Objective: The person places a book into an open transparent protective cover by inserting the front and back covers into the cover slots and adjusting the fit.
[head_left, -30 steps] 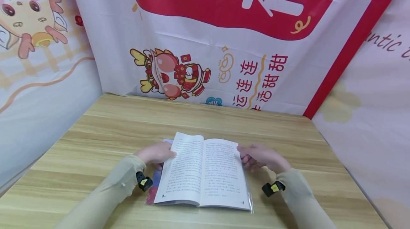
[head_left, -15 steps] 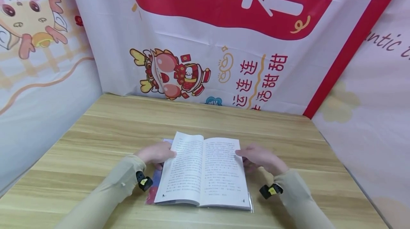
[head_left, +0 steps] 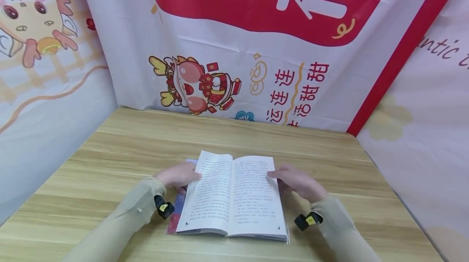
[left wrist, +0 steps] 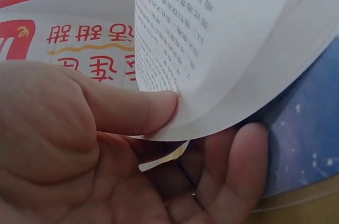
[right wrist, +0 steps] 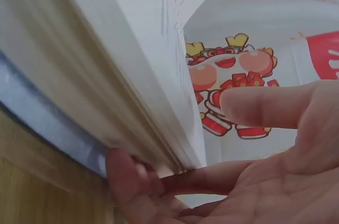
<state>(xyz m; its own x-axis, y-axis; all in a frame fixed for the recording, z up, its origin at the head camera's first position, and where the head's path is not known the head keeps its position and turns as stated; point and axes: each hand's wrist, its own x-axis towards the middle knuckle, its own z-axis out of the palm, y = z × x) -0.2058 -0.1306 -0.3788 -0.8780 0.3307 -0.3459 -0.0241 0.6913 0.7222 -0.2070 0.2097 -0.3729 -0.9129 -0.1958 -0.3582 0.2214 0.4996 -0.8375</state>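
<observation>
An open book (head_left: 253,197) with printed pages lies on the wooden table, its blue and purple cover (head_left: 178,205) showing past the left pages. My left hand (head_left: 179,175) pinches the left page edge, thumb on top. In the left wrist view, that thumb (left wrist: 153,110) presses a bent page (left wrist: 228,49) while the fingers curl beneath. At the other side, my right hand (head_left: 298,180) holds the right edge of the book. The right wrist view has its fingers (right wrist: 212,179) under the page block (right wrist: 137,70), with the thumb (right wrist: 265,106) stretched out above.
A wooden tabletop (head_left: 146,140) surrounds the book. Behind it hangs a white cloth (head_left: 227,42) with red lettering and a cartoon dragon (head_left: 196,85). Patterned cloths (head_left: 47,79) enclose the left and right sides. Both wrists wear black straps.
My right hand has shifted slightly left, its thumb moving further over the right page. The right page's outer upper corner has risen a little. The left hand stays in place.
</observation>
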